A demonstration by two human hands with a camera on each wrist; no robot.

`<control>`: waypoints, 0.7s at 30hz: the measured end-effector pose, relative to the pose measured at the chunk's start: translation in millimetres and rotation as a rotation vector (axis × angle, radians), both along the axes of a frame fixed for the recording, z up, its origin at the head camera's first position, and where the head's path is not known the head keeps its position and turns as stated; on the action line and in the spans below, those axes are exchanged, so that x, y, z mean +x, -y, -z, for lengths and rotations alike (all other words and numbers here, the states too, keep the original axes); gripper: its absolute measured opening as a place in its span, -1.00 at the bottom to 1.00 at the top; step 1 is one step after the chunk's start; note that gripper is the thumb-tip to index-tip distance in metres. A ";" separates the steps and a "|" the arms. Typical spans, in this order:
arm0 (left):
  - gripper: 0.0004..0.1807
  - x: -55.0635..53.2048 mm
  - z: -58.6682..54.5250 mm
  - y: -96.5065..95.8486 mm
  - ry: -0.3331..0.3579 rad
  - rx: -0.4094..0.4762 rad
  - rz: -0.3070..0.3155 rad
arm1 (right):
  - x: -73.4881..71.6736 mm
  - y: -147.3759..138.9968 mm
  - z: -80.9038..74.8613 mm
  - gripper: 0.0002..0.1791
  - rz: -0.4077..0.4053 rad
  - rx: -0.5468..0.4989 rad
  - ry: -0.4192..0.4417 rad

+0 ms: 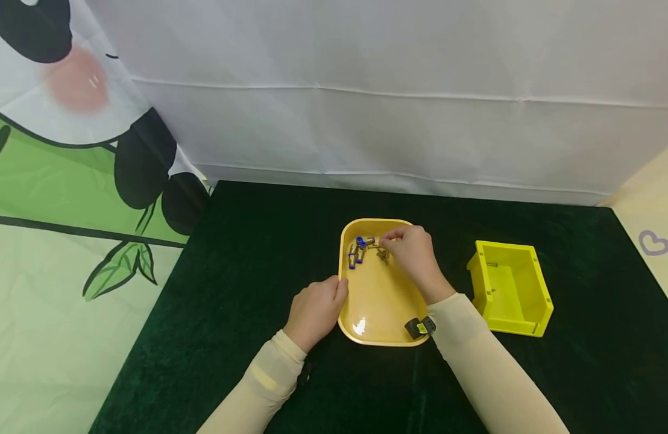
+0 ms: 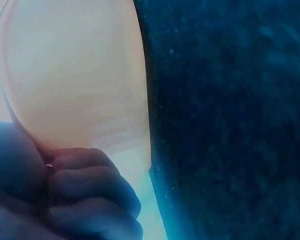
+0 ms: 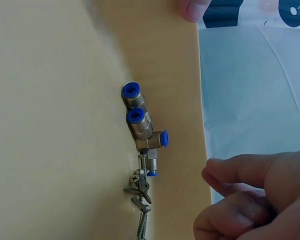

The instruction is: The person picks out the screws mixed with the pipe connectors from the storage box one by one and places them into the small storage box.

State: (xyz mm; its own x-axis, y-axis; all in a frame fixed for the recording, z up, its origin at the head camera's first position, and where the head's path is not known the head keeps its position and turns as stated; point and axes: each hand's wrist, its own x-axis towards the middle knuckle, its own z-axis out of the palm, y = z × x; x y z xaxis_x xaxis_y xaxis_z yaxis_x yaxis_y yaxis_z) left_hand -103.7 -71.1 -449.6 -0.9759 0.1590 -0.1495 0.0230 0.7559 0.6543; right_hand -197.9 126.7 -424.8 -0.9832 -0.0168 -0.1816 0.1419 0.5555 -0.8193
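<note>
A shallow yellow tray (image 1: 377, 313) lies on the dark green cloth. My left hand (image 1: 319, 307) grips its left rim; the left wrist view shows fingers (image 2: 90, 185) curled at the tray's edge (image 2: 75, 75). Several push-in pneumatic fittings (image 3: 138, 122) with blue collars sit inside, towards the far left. Beside them is a small pile of screws (image 3: 140, 187). My right hand (image 1: 412, 256) reaches over the tray's far right, its thumb and index fingertips (image 3: 215, 167) close together near the screws. Whether something small is between them is hidden.
A bright yellow bin (image 1: 515, 328) stands to the right of the tray, with a few screws (image 1: 492, 264) inside. White fabric (image 1: 366, 132) hangs behind the table, and a printed cartoon cloth (image 1: 68, 187) hangs at the left.
</note>
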 end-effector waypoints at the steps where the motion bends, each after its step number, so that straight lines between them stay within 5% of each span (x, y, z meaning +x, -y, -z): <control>1: -0.62 -0.1 0.0 0.0 0.001 0.002 0.002 | 0.2 -0.2 0.0 -0.79 0.000 -0.003 0.009; 21: -0.62 -0.2 -0.2 -1.0 -0.006 -0.010 0.012 | -2.0 2.0 9.1 -0.83 -0.068 0.080 -0.045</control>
